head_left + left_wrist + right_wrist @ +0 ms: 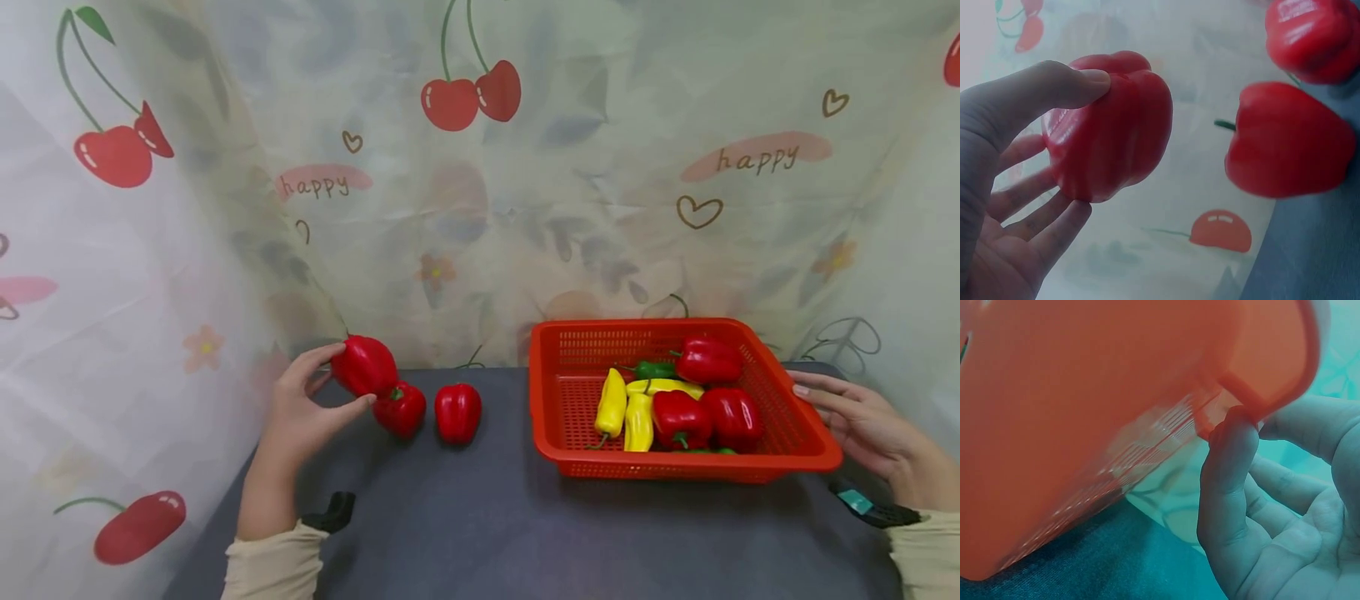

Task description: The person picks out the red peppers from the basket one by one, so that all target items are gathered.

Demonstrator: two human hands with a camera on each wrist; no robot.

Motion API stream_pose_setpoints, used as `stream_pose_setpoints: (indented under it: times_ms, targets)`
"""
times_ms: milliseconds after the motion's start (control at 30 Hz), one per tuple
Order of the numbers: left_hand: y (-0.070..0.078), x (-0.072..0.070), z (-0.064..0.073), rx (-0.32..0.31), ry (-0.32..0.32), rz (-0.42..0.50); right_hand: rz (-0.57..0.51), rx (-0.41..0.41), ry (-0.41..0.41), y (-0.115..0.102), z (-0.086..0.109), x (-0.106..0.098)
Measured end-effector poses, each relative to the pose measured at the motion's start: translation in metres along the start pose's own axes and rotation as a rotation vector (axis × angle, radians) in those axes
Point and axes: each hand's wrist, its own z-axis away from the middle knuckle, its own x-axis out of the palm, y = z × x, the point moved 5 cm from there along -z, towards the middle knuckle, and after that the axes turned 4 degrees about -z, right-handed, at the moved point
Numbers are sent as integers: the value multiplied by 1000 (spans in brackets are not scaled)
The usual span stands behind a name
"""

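Bell pepper (pixel 363 365), glossy red, sits pinched between thumb and fingertips of the left hand (pixel 303 408), near two other red peppers (pixel 458 414); the right hand (pixel 870 425) pinches the red perforated basket (pixel 697 467) by its rim.

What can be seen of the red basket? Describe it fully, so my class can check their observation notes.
The basket is orange-red, shallow and roughly rectangular, with rounded corners, a protruding rim and perforated walls and floor; it looks like plastic. Its open side faces up, on the right side of the dark table. Inside lie red peppers, yellow peppers and a green pepper. The right hand grips the rim at its right end. Whether that end is slightly raised is unclear.
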Motion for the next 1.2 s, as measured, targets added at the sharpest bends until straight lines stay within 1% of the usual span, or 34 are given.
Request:
stream_pose_setpoints:
  times_ms: [200, 400, 667, 967, 1200]
  targets:
    - [-10, -8, 1, -38, 20, -16, 4, -1, 0, -1, 0, 1]
    - [-19, -12, 3, -72, 16, -24, 4, -2, 3, -1, 1, 3]
    - [-38, -11, 8, -173, -10, -28, -13, -9, -3, -1, 1, 3]
    - [-59, -7, 13, -212, -38, -45, -3, -12, -6, -2, 2, 2]
    - [-72, -3, 16, -249, -80, -56, 3, -11, -6, -1, 1, 0]
